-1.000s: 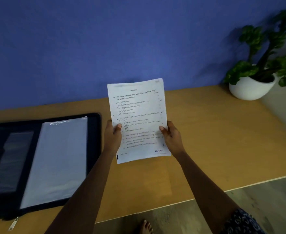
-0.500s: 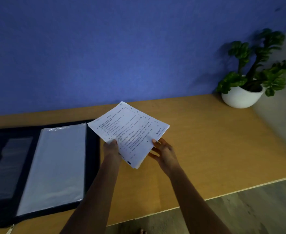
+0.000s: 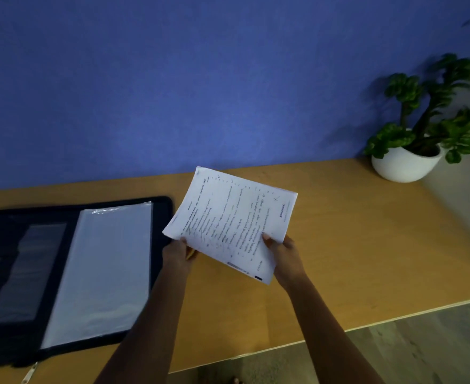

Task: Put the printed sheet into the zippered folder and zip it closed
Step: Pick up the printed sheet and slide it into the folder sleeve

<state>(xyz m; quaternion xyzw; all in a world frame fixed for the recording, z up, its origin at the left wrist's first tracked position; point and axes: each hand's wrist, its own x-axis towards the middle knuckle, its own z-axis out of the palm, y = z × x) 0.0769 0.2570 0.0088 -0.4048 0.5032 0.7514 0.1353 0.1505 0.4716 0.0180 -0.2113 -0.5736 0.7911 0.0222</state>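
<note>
The printed sheet (image 3: 232, 221) is white with lines of text, turned sideways and held above the wooden table, just right of the folder. My left hand (image 3: 177, 253) pinches its lower left corner and my right hand (image 3: 285, 256) grips its lower right edge. The black zippered folder (image 3: 161, 217) lies open flat at the left of the table, showing clear plastic sleeves (image 3: 103, 273) on its right half and a dark pocket on its left half. Its zip pull (image 3: 30, 372) hangs at the front edge.
A green plant in a white pot (image 3: 405, 164) stands at the table's back right corner. The wooden table (image 3: 353, 239) runs along a blue wall, with its front edge near me and floor below.
The sheet was upright and facing me, then turned sideways and tilted flat. It has since shifted right and my right hand has closed on its edge again.
</note>
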